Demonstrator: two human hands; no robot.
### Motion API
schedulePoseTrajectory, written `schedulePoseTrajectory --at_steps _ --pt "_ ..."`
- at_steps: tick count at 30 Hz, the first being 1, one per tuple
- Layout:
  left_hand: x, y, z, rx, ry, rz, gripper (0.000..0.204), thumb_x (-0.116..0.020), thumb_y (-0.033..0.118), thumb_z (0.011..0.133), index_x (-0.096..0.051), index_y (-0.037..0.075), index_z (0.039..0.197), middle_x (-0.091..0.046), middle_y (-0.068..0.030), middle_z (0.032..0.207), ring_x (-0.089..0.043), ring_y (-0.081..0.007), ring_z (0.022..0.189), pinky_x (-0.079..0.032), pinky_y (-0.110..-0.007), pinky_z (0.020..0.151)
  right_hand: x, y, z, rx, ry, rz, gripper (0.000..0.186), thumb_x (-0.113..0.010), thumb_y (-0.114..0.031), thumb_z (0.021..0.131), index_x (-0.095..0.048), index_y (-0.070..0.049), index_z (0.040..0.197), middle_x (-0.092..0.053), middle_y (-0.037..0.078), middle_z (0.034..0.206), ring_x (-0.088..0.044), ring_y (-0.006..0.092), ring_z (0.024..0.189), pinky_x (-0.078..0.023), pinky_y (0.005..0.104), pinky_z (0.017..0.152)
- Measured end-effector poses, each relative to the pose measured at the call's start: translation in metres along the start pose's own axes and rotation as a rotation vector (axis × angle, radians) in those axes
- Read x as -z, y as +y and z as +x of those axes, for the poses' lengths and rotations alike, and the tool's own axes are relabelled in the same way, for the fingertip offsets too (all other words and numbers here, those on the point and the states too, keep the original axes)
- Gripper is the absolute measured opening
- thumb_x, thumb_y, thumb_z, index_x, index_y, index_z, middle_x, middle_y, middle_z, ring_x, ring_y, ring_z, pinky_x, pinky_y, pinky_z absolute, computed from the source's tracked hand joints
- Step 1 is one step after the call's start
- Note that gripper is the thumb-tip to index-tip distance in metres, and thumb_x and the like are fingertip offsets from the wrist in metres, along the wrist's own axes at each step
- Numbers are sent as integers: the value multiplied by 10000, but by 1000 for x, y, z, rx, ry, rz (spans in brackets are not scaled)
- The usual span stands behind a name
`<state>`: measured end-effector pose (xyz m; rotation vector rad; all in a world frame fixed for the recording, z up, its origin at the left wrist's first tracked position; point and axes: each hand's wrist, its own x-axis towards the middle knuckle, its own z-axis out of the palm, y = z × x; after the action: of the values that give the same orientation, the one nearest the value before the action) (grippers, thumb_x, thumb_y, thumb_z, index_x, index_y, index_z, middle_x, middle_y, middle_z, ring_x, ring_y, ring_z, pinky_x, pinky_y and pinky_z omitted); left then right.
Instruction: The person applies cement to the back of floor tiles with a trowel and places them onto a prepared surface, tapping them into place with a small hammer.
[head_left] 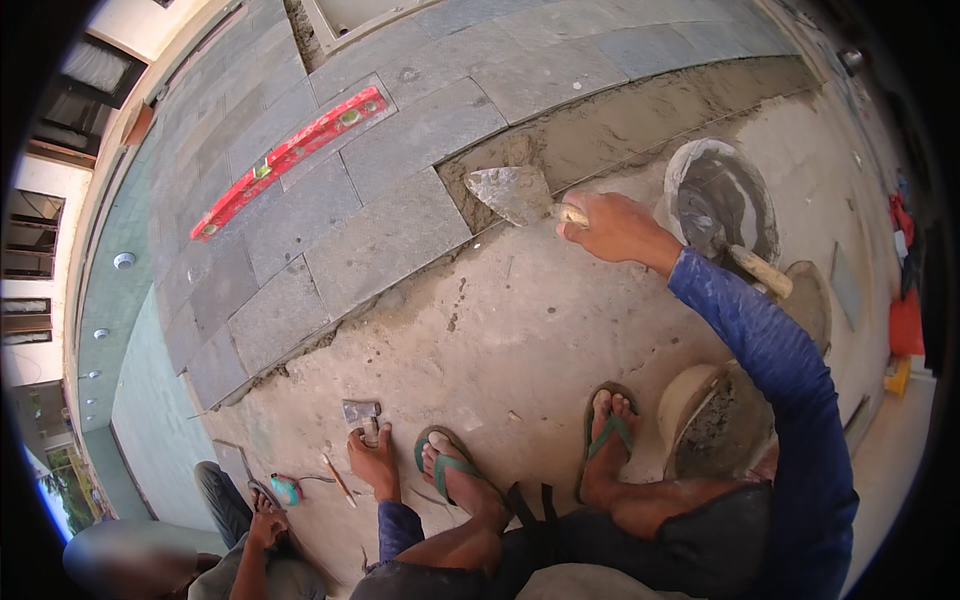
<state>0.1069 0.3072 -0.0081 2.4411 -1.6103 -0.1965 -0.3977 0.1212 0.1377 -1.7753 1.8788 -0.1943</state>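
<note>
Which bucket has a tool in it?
The far bucket, nearer the mortar strip; a wooden handle leans over its rim. The near bucket, by the right foot, shows none.

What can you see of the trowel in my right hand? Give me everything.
The trowel has a broad, flat, metal-looking blade with grey smears and a pale handle that looks wooden. The right hand grips that handle, covering much of it. The blade points left in the picture, over the near edge of the mortar strip; whether it touches the mortar, I can't tell.
</note>
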Motion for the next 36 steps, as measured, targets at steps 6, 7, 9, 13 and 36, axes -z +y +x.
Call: schedulePoseTrajectory --at_steps 6,7,9,13,36 --pt "7 4 -4 19 -57 -7 522 -828 395 765 -643 15 1072 -623 -152 904 -619 -332 812 -486 -447 728 19 -19 68 -60 -175 -107 398 -616 -345 915 -666 -16 1133 -690 249 1020 -662 402 977 -508 490 856" --pt "7 9 -6 16 -63 -17 510 -823 384 775 -641 18 1080 -619 -148 912 -614 -328 818 -483 -447 730 16 -17 80 -74 -189 -115 388 -612 -343 913 -675 -16 1111 -693 251 998 -667 404 955 -511 492 845" --pt "14 14 -15 6 -13 -19 481 -808 359 798 -636 23 1096 -612 -143 932 -602 -322 837 -478 -446 739 11 -22 96 -26 -183 -129 372 -603 -332 906 -689 -2 1056 -696 256 956 -673 411 913 -515 497 829" --pt "31 60 -66 -94 27 -50 384 -747 260 864 -608 26 1135 -594 -134 978 -580 -325 926 -473 -427 817 4 -24 119 45 -128 -154 354 -588 -291 881 -697 43 928 -692 271 883 -677 426 837 -523 504 789" --pt "6 99 -106 -505 -178 -208 371 -727 213 861 -595 55 1169 -609 -169 1101 -549 -404 1058 -398 -525 991 36 -76 88 197 -322 -451 192 -579 0 679 -705 92 793 -681 268 754 -697 395 672 -537 492 583"
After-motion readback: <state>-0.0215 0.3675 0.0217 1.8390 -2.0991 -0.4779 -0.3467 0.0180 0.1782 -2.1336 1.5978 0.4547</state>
